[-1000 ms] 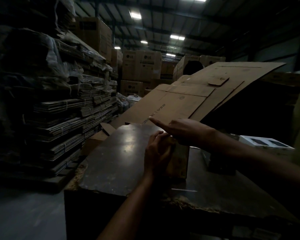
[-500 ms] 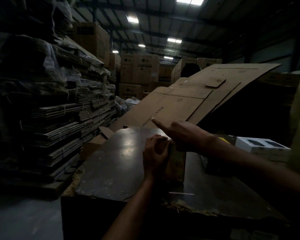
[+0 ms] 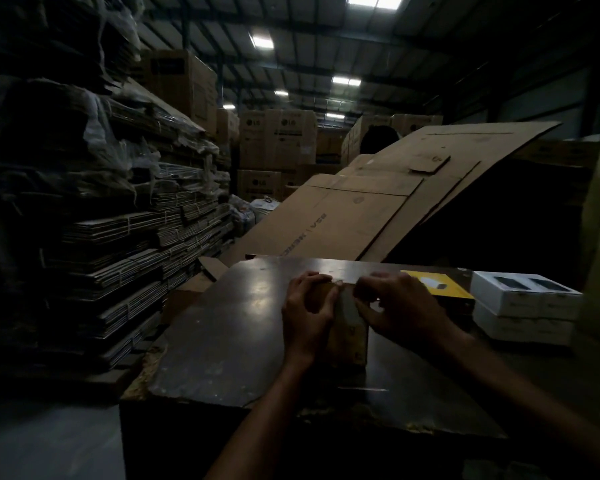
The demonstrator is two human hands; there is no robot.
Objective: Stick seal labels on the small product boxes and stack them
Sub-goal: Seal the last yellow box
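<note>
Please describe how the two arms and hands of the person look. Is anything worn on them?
Both forearms are bare as far as the frame shows: no sleeves, gloves, watch or bracelet can be seen. The left hand and the right hand show no rings, though the light is too dim to be sure. Each arm enters from the lower edge.

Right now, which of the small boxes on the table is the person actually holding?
The brown box between the left hand and right hand; the white boxes stacked at right lie untouched.
</note>
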